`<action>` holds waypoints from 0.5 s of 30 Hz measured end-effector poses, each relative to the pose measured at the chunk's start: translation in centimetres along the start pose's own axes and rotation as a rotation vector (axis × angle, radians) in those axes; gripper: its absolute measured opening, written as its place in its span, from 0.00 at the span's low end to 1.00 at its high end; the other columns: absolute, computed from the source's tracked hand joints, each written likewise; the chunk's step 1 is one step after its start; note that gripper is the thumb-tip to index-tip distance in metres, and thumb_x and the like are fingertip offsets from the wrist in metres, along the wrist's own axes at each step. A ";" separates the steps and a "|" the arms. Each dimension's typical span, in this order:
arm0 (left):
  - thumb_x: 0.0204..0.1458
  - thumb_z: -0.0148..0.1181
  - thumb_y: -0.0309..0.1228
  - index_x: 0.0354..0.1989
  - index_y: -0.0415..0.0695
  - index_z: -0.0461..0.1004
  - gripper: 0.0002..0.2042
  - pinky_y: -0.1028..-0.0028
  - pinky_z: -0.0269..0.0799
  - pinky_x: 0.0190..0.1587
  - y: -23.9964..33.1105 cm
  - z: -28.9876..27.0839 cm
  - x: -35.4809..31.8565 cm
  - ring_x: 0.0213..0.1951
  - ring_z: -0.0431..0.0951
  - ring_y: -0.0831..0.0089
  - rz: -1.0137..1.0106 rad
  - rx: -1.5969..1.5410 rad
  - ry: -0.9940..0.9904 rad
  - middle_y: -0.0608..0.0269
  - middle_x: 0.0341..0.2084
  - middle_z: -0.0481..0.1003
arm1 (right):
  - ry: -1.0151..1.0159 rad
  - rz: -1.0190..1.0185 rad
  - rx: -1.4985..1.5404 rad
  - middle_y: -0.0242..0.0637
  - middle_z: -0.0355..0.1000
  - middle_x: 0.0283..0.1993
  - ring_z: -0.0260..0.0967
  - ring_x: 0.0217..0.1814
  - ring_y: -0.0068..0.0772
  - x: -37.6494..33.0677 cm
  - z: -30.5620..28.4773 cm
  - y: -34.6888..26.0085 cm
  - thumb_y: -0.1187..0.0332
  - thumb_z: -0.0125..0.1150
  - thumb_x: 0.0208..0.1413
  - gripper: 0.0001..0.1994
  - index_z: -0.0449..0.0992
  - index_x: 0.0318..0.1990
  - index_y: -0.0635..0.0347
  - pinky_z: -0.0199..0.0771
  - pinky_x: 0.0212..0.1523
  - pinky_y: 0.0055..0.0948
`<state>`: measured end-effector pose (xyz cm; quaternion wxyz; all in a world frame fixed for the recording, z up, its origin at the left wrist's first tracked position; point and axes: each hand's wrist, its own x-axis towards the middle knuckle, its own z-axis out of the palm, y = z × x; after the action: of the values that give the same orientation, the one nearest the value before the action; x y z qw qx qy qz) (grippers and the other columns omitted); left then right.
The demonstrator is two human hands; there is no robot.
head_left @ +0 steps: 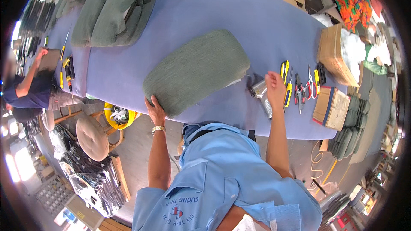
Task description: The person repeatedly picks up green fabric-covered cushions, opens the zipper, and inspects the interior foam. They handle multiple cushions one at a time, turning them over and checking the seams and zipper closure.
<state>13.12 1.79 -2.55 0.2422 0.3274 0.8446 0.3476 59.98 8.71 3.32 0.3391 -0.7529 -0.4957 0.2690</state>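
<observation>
A dark green fabric-covered cushion [197, 70] lies at a slant on the blue-covered table [188, 8]. My left hand [156, 111] grips its near left corner, the fingers against the edge. To the right, my right hand [275, 87] is raised over the table with its fingers curled together; whatever they may hold is hidden. Beside and partly behind that hand lies a silver-grey metallic object [262, 94] with a dark end, its kind unclear. Just past the hand are a yellow utility knife [284, 70] and a yellow-handled screwdriver [288, 94].
Red-handled pliers [299, 90], red scissors [311, 86] and cardboard boxes [332, 108] are at the right. Stacked green cushions [120, 13] occupy the far left. A yellow bucket [118, 122] and a round stool [92, 137] stand left of the table. Another person [30, 87] works at far left.
</observation>
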 end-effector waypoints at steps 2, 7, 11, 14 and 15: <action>0.67 0.46 0.57 0.74 0.40 0.56 0.37 0.55 0.63 0.66 -0.6 0.3 0.1 0.65 0.68 0.41 0.021 0.025 0.026 0.36 0.66 0.67 | -0.048 -0.093 0.015 0.48 0.78 0.53 0.78 0.51 0.39 3.0 3.1 -2.1 0.54 0.66 0.61 0.24 0.76 0.57 0.61 0.77 0.50 0.36; 0.66 0.48 0.57 0.75 0.41 0.54 0.38 0.54 0.64 0.66 -0.1 0.2 0.5 0.66 0.68 0.40 -0.009 0.000 -0.035 0.35 0.65 0.67 | -0.213 0.011 0.080 0.53 0.76 0.58 0.74 0.59 0.49 5.4 9.4 -5.7 0.49 0.66 0.60 0.31 0.72 0.63 0.62 0.72 0.60 0.40; 0.66 0.50 0.55 0.77 0.46 0.51 0.37 0.53 0.65 0.65 4.6 -3.9 -0.6 0.65 0.68 0.38 -0.045 0.041 -0.165 0.33 0.64 0.67 | -0.204 -0.057 0.061 0.53 0.75 0.59 0.72 0.62 0.48 6.2 7.5 -6.8 0.48 0.64 0.61 0.31 0.73 0.63 0.61 0.70 0.62 0.40; 0.66 0.49 0.57 0.73 0.48 0.61 0.34 0.62 0.78 0.38 9.1 -8.2 -2.9 0.33 0.82 0.56 0.007 0.033 -0.405 0.43 0.48 0.78 | -0.215 -0.094 0.046 0.48 0.77 0.57 0.73 0.60 0.42 6.5 2.2 -8.2 0.50 0.61 0.64 0.27 0.75 0.62 0.60 0.70 0.61 0.36; 0.66 0.48 0.59 0.72 0.47 0.64 0.34 0.65 0.79 0.30 12.1 -10.4 -4.1 0.25 0.81 0.62 -0.086 0.008 -0.553 0.46 0.43 0.80 | -0.238 -0.093 0.033 0.45 0.77 0.55 0.74 0.58 0.39 6.3 -0.3 -9.6 0.50 0.60 0.66 0.25 0.76 0.61 0.59 0.70 0.60 0.34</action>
<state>13.86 0.98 13.85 0.4768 0.3748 0.7607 0.2312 57.06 17.14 10.52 0.3025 -0.6861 -0.5624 0.3484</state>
